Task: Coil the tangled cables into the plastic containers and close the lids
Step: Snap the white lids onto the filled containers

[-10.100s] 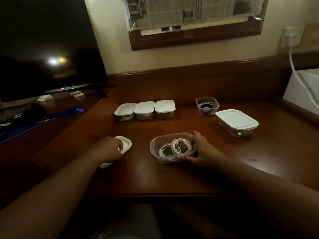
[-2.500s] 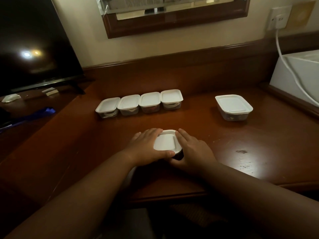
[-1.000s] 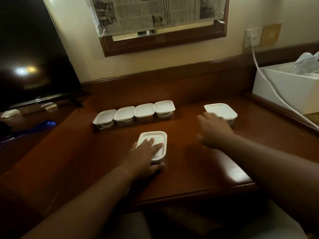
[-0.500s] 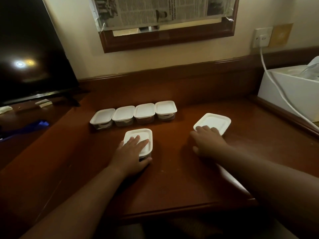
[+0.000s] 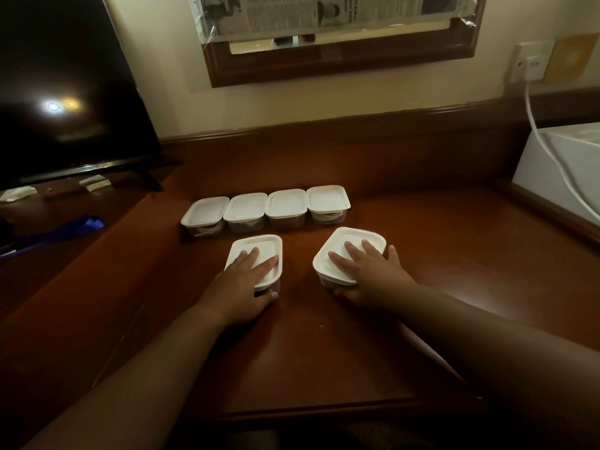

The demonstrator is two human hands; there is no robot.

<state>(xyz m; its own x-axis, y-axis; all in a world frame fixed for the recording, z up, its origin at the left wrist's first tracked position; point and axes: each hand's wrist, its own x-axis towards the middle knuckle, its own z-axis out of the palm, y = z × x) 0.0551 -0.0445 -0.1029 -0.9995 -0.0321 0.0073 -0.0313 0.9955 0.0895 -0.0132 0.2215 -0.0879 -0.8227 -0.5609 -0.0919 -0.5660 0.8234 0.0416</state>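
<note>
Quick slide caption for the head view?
Left hand and right hand rest on two lidded containers in front of a row of four.

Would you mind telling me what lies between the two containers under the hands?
Only bare desk separates the left container from the right container in the head view.

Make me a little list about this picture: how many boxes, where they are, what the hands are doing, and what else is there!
boxes: six plastic containers, all lidded
back row: four small containers side by side
front left: small container under the left hand, fingers flat on the lid
front right: bigger container, turned at an angle, under the right hand, thumb at its near side
surface: wooden desk
also there: TV on the left, white cord from the wall socket
</note>
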